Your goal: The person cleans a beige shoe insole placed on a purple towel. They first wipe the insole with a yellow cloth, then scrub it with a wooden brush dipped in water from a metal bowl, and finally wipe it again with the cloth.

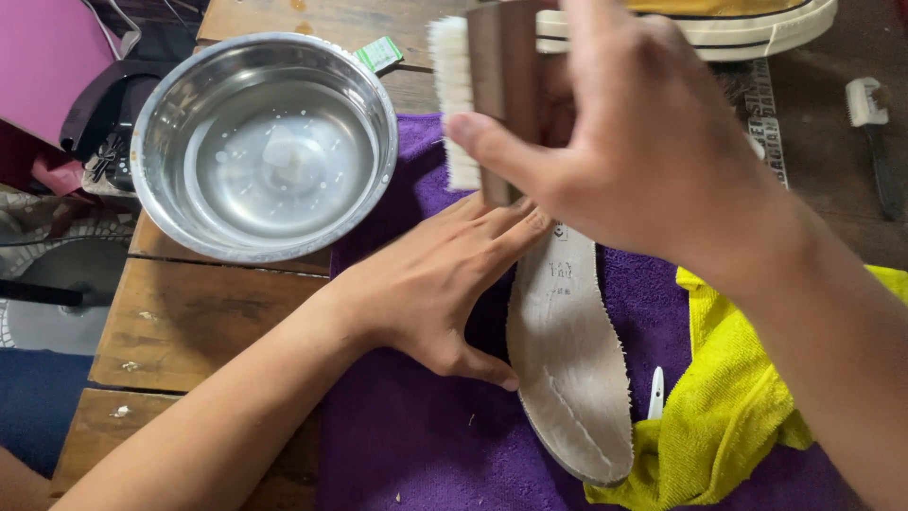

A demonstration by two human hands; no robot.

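Observation:
My right hand (643,142) grips a wooden-backed brush (487,90) with white bristles, raised above the far end of a grey shoe insole (567,360). The bristles face left, toward the bowl. The insole lies flat on a purple cloth (416,435). My left hand (445,284) rests flat on the cloth, fingers spread, its thumb and fingertips touching the insole's left edge. My right hand hides the insole's far tip.
A steel bowl (151,123) of water sits on the wooden table (189,322) at the left. A yellow towel (728,397) lies right of the insole, a small white tool (655,393) beside it. A yellow sneaker's white sole (757,33) is at the back. Another brush (870,109) lies far right.

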